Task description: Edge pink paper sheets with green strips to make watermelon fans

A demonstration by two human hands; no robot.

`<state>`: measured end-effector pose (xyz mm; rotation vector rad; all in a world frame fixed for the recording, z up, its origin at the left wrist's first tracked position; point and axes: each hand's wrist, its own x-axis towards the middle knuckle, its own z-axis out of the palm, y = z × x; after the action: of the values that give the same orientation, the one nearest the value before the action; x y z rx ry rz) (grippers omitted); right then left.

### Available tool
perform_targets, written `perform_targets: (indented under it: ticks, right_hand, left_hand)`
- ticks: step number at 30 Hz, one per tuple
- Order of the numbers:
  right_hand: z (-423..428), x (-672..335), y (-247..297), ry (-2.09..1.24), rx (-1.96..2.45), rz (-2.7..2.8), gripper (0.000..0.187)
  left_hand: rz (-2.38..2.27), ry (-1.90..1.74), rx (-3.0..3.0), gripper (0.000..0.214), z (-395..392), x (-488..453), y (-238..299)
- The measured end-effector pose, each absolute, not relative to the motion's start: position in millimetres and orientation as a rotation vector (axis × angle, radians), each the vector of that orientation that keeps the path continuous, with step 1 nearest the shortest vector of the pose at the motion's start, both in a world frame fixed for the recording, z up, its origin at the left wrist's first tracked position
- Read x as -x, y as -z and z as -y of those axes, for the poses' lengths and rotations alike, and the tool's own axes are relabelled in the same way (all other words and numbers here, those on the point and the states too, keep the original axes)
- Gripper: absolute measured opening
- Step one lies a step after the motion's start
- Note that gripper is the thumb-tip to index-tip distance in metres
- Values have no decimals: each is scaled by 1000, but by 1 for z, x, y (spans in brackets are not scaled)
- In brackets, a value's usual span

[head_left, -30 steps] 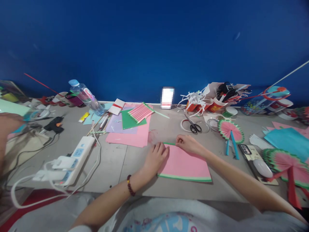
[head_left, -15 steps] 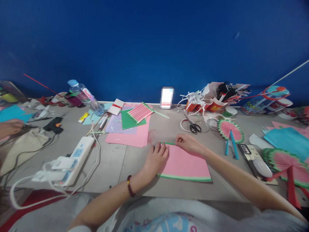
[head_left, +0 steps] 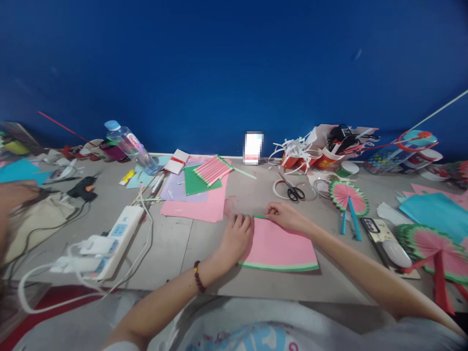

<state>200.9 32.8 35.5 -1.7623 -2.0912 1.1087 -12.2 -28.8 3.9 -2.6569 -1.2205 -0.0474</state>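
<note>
A pink sheet of paper [head_left: 281, 246] with a green and pale-green stripe along its near edge lies flat on the table before me. A thin green strip also shows along its far edge. My left hand [head_left: 238, 240], with a beaded bracelet at the wrist, grips the sheet's far left corner, its fingers bent over the edge. Farther right on that same edge, my right hand [head_left: 284, 216] pinches the paper, fingers curled. The fingertips of both hands are partly hidden. Black-handled scissors [head_left: 295, 194] lie beyond my right hand, over a roll of clear tape.
A pleated pink paper strip [head_left: 212, 170] rests on coloured sheets at the back left. To the left are a power strip [head_left: 119, 239], a bottle [head_left: 133, 148] and another person's blurred arm [head_left: 12, 204]. Watermelon-patterned paper fans [head_left: 349, 197], a phone and a mouse [head_left: 397, 253] lie right.
My left hand has drawn slightly left, and its fingers are closer together and more bent at the sheet's edge. My right hand has stayed put. The other person's arm at left has moved.
</note>
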Motion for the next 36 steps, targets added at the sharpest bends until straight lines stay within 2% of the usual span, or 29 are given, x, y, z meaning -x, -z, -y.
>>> perform_targets:
  ticks: [36]
  right_hand:
    - [-26, -199, -33, -1038, 1758, 2091, 9]
  left_hand:
    - [1297, 71, 2727, 54, 27, 11, -8]
